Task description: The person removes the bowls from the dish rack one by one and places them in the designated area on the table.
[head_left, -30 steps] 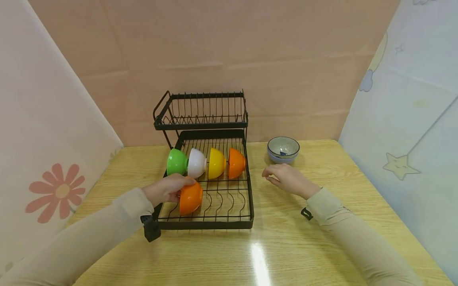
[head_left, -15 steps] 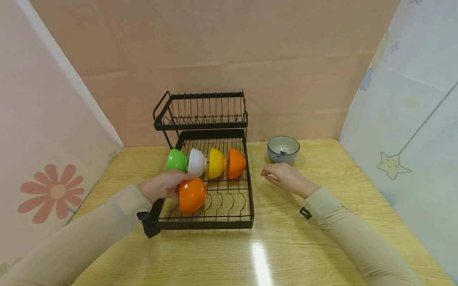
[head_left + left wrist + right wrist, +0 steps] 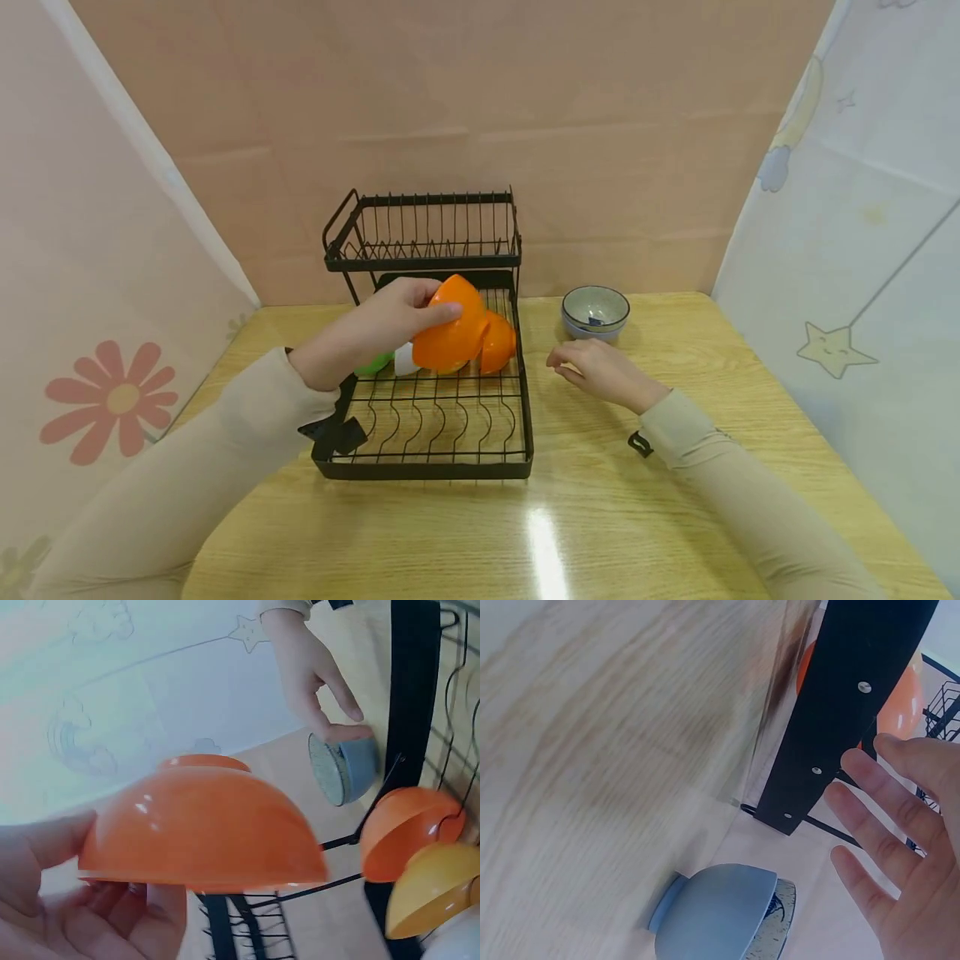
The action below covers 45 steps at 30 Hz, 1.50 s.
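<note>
My left hand [image 3: 401, 315] pinches an orange bowl [image 3: 456, 329] by its rim, thumb outside and fingers inside, and holds it up over the dish rack's lower tier. In the left wrist view the held orange bowl [image 3: 202, 825] has its foot up and rim down. Behind it on the rack stand a second orange bowl [image 3: 498, 343], a yellow bowl [image 3: 431, 889], a white bowl [image 3: 405, 360] and a green bowl [image 3: 375, 365], partly hidden in the head view. My right hand [image 3: 600, 373] holds nothing, its fingers loosely bent near two nested bowls [image 3: 595, 310].
The black two-tier dish rack [image 3: 423, 472] stands on a wooden table [image 3: 420, 542]. Its upper tier [image 3: 423, 265] sits at the back. Patterned cloth walls flank the table, and a pinkish backdrop [image 3: 450, 100] hangs behind.
My left hand has lifted the orange bowl from the rack's front row and carried it up, away and to the right, turning it. My right hand has stayed in place.
</note>
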Each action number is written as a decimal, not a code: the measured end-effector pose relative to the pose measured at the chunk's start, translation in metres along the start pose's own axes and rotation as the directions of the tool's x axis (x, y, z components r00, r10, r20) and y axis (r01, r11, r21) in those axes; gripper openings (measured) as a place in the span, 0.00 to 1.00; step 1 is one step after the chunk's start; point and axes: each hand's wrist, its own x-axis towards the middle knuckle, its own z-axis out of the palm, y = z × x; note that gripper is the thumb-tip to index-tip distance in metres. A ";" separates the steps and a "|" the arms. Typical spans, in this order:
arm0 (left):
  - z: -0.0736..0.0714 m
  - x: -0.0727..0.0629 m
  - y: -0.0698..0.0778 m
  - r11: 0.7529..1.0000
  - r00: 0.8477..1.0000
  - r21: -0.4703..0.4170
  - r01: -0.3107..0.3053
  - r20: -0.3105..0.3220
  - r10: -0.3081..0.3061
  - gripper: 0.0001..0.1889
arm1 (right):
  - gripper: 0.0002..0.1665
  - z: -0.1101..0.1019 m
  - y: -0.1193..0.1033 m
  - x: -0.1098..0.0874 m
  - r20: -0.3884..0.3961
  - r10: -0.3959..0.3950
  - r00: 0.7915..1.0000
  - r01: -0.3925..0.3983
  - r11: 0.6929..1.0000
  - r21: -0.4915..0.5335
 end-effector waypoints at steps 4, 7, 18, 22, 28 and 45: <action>0.013 0.002 0.008 0.945 0.979 0.269 -0.184 -0.035 0.201 0.10 | 0.09 -0.002 -0.001 0.001 -0.004 -0.008 1.000 0.008 1.000 0.000; 0.024 0.004 0.000 0.783 0.904 0.495 -0.377 0.011 0.428 0.08 | 0.09 -0.003 -0.001 0.001 -0.006 -0.008 1.000 0.008 1.000 0.003; 0.045 0.028 -0.040 -0.091 0.461 0.801 -0.592 0.429 0.777 0.10 | 0.09 0.001 0.002 0.001 -0.015 -0.011 1.000 0.011 1.000 0.006; 0.046 0.035 -0.049 -0.144 0.484 0.779 -0.610 0.510 0.712 0.07 | 0.08 0.001 0.001 0.001 -0.015 -0.003 1.000 0.003 1.000 0.000; 0.048 0.044 -0.062 -0.146 0.521 0.769 -0.622 0.546 0.656 0.06 | 0.08 0.002 0.001 -0.001 -0.034 -0.015 0.999 0.014 1.000 -0.013; 0.050 0.055 -0.066 -0.097 0.532 0.744 -0.661 0.556 0.638 0.08 | 0.11 0.002 0.002 -0.003 -0.040 -0.021 0.999 0.020 1.000 -0.018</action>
